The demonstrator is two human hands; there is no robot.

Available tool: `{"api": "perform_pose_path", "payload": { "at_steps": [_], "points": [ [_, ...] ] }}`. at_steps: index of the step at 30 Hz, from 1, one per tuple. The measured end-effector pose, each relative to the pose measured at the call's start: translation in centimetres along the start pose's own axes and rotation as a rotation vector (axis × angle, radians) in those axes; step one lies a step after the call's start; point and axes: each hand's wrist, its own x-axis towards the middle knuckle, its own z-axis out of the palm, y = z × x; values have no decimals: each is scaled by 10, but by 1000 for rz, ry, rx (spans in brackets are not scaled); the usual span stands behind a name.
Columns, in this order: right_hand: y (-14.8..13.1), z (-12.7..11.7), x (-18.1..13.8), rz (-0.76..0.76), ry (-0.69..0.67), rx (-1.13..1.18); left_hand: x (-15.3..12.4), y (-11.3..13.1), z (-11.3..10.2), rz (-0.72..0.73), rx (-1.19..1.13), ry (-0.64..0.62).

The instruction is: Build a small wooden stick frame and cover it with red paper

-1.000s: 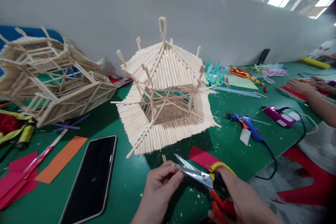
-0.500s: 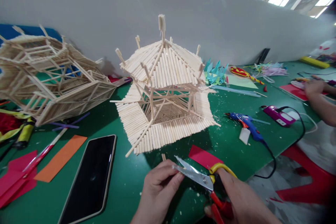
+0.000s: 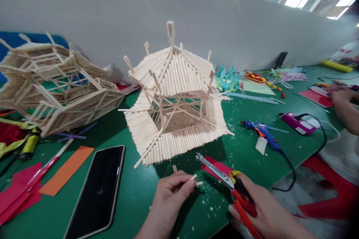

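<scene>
Wooden sticks [image 3: 193,177] are pinched by the left hand [image 3: 174,198] in front of the model pavilion [image 3: 179,78], the scissors [image 3: 224,177] gripped in the right hand [image 3: 262,207] having withdrawn from them, suggesting a finished cut, though the piece count is unclear.

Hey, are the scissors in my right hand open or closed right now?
Closed: the blades of the scissors lie together as one narrow strip, with no clear gap between them.
</scene>
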Motion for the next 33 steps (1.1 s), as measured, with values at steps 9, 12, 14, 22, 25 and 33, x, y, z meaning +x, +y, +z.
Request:
{"api": "perform_pose_path", "payload": {
  "at_steps": [9,12,14,22,25,33],
  "points": [
    [-9,4,-4,-26,-63,-29,-2,-6,0,-30,-138,-67],
    [-10,4,-5,-39,-66,-24,-2,-5,0,-15,-127,-80],
    [-9,4,-5,-53,-57,-25,-2,-5,-1,-12,-125,-95],
    [-6,6,-5,-77,54,-90,-2,-6,0,-38,-183,-124],
    [-5,5,-6,-109,57,-112,-2,-5,1,-60,-206,-130],
    [2,8,-5,-204,109,-240,-2,-5,2,-56,-237,-133]
  ]
}}
